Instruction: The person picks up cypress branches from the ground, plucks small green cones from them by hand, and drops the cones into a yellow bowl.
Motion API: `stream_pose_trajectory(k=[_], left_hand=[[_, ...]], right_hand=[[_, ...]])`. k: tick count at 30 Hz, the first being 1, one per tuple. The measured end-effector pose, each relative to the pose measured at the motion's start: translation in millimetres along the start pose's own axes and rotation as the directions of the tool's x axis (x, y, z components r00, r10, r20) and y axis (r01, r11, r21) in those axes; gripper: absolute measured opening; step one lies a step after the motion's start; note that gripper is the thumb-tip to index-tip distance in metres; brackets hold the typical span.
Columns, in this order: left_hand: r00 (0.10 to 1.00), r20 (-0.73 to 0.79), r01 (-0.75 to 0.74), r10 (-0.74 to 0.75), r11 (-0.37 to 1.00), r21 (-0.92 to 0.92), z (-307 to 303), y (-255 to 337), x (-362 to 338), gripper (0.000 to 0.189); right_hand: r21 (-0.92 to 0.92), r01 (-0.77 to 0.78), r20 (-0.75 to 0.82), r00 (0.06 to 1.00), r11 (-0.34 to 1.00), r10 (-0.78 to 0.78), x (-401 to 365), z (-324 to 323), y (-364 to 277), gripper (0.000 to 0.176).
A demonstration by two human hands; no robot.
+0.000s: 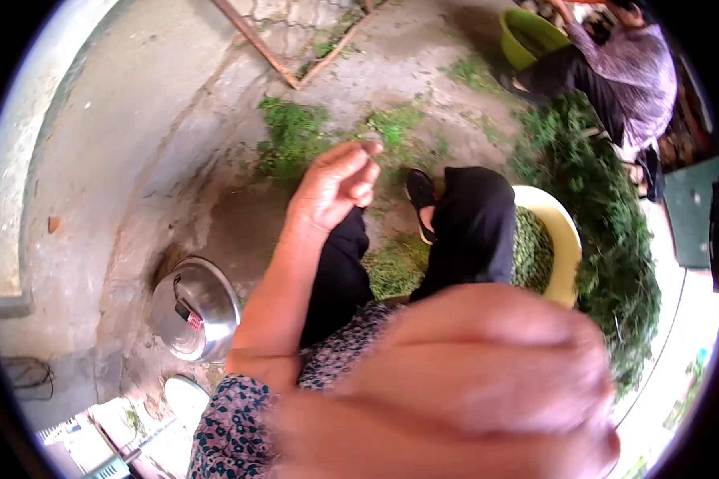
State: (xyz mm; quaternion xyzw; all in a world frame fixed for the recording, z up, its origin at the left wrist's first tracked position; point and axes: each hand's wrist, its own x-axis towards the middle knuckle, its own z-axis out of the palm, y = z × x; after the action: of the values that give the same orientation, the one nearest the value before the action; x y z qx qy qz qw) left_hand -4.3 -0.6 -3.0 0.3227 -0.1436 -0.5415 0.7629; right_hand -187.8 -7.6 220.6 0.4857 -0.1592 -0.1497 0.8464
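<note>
My left hand [339, 184] is raised over my knees with its fingers curled in, and no object shows in it. Very close to the camera, my right hand [487, 375] fills the lower middle and is smeared by motion. Its fingers cannot be made out, so whether it holds anything is hidden. Beside my right knee stands a pale yellow basin [568, 239] containing many small green pieces [533, 254], perhaps pods or beans. A large heap of leafy green plants [603, 231] lies to the right of that basin. More green bits [395, 270] are scattered between my legs.
A shiny metal pot [225, 291] stands on the ground at left. Loose greens [291, 132] lie on the concrete ahead, near a rusty metal frame [295, 78]. At upper right another person [635, 76] sits by a yellow-green basin [519, 48]. A wall runs along the left.
</note>
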Motion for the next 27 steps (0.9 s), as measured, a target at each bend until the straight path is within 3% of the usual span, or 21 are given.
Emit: stream_pose_trajectory(k=[2,6,10,12,13,15,18,21,27], left_hand=[[0.999,-0.03,-0.033,0.033,0.999,0.011,1,-3,2,0.021],[1.0,-0.01,-0.018,0.018,1.0,0.012,-1,1,0,0.019],[0.999,-0.016,-0.026,0.027,0.998,0.052,-1,-2,-2,0.022],[0.999,-0.029,-0.021,0.022,0.998,0.058,2,-2,-4,0.022],[1.0,-0.02,-0.007,0.008,0.999,0.049,1,-2,-5,0.022],[1.0,-0.026,0.002,-0.001,0.999,0.04,-1,-3,-3,0.02],[0.999,-0.043,0.008,-0.006,0.999,0.035,2,-3,-2,0.019],[1.0,-0.01,-0.01,0.01,1.0,0.014,1,-4,0,0.018],[0.998,-0.059,-0.018,0.02,0.999,0.041,2,-2,-3,0.022]], right_hand=[[0.03,-0.083,-0.11,0.99,0.996,0.086,-5,-10,10,0.013],[0.179,-0.006,-0.237,0.97,0.984,0.049,-28,-13,35,0.037],[0.319,0.309,-0.353,0.916,0.896,-0.191,-34,-4,64,0.064],[0.357,0.485,-0.419,0.847,0.798,-0.327,-37,0,77,0.078],[0.373,0.624,-0.463,0.767,0.687,-0.445,-35,3,86,0.085],[0.319,0.358,-0.394,0.892,0.878,-0.221,-38,-4,73,0.082],[0.119,0.02,-0.308,0.951,0.993,0.017,-34,-16,52,0.077],[-0.139,-0.203,-0.237,0.957,0.969,0.166,-27,-24,34,0.072],[-0.403,-0.363,-0.181,0.932,0.84,0.315,-23,-27,19,0.063]])
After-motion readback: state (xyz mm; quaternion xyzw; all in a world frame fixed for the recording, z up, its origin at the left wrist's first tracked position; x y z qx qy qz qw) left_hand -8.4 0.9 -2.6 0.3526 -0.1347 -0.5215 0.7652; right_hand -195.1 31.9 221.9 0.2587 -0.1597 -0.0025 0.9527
